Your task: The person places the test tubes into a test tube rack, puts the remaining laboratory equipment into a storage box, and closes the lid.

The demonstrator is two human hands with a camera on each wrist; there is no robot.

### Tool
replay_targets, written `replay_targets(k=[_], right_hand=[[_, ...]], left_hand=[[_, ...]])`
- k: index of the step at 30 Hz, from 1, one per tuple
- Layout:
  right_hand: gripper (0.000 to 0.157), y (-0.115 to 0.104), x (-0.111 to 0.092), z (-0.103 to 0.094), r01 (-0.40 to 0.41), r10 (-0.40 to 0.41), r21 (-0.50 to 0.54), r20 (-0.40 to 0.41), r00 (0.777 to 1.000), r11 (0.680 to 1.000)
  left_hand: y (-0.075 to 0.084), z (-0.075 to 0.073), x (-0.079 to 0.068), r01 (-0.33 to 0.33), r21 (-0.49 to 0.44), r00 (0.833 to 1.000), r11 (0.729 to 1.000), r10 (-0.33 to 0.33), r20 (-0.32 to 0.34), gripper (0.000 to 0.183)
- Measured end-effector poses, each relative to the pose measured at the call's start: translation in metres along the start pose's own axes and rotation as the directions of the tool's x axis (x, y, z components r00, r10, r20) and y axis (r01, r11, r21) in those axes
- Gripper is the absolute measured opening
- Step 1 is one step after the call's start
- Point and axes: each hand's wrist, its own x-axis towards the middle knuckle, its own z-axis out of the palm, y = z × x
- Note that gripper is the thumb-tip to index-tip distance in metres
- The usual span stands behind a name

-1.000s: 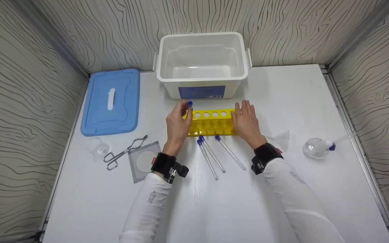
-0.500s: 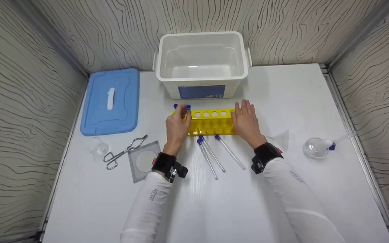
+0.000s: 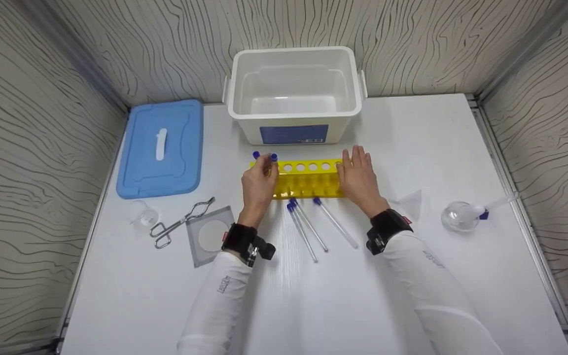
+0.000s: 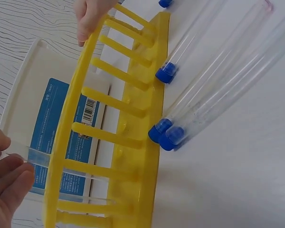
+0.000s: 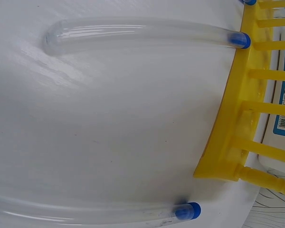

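Observation:
My left hand (image 3: 258, 187) pinches a blue-capped test tube (image 4: 32, 156) near its top, at the left end of the yellow test tube rack (image 3: 308, 183). That tube's cap (image 3: 274, 157) shows above the fingers. Beside it another blue cap (image 3: 256, 155) tops a second tube in the rack. Straight-fingered, my right hand (image 3: 360, 180) rests on the rack's right end. In front of the rack, three capped tubes (image 3: 337, 223) lie on the table. A further tube (image 5: 109, 213), seen in the right wrist view, is hidden from the head view by the right arm.
A white bin (image 3: 294, 118) stands behind the rack, its blue lid (image 3: 160, 148) at the left. Crucible tongs (image 3: 180, 222), a grey square with a pale round centre (image 3: 212, 235) and small clear glassware (image 3: 143, 213) lie left. A funnel (image 3: 409, 203) and a clear flask (image 3: 460, 216) are at right.
The held tube's cap has gone down slightly, closer to the rack's top. The second cap, hidden behind the left hand earlier, now shows. My right hand stays on the rack.

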Motion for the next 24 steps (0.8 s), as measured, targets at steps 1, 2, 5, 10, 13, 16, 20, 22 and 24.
replay_targets(k=[1,2,5,10,13,16,20,22,24], right_hand=[[0.060,0.000,0.000,0.000,-0.003,0.003,-0.001,0.006,1.000,1.000],[0.060,-0.001,0.000,0.000,-0.003,0.003,-0.003,0.009,1.000,1.000],[0.060,-0.002,0.001,-0.001,-0.004,0.004,-0.002,0.012,1.000,1.000],[0.060,-0.002,0.001,-0.002,-0.011,0.011,0.004,0.024,1.000,1.000],[0.061,-0.002,0.001,-0.002,-0.018,0.017,0.004,0.029,0.999,1.000],[0.061,-0.002,0.001,-0.002,-0.024,0.024,0.009,0.034,0.999,1.000],[0.061,0.000,0.000,0.000,-0.015,0.015,0.011,0.018,1.000,1.000],[0.060,0.001,0.000,0.001,-0.002,0.002,0.012,-0.003,1.000,1.000],[0.058,0.001,-0.001,0.002,0.016,-0.016,0.011,-0.024,1.000,1.000]], left_hand=[[0.000,-0.001,0.000,0.007,0.006,1.000,1.000,-0.007,0.007,0.028],[0.000,-0.002,-0.001,0.015,0.011,1.000,1.000,-0.015,0.012,0.029],[0.000,-0.007,-0.002,0.028,0.025,0.999,0.999,-0.029,0.026,0.032],[-0.001,-0.021,-0.005,0.008,0.021,1.000,1.000,-0.008,0.004,0.029],[-0.003,-0.030,-0.007,-0.035,0.011,0.999,0.999,0.036,-0.034,0.026],[-0.007,-0.039,-0.008,-0.087,0.004,0.993,0.996,0.087,-0.080,0.024],[-0.016,-0.047,-0.011,-0.131,0.007,0.983,0.991,0.131,-0.126,0.024],[-0.022,-0.048,-0.012,-0.139,0.014,0.980,0.990,0.140,-0.138,0.024],[-0.028,-0.049,-0.014,-0.140,0.027,0.979,0.990,0.143,-0.145,0.024]])
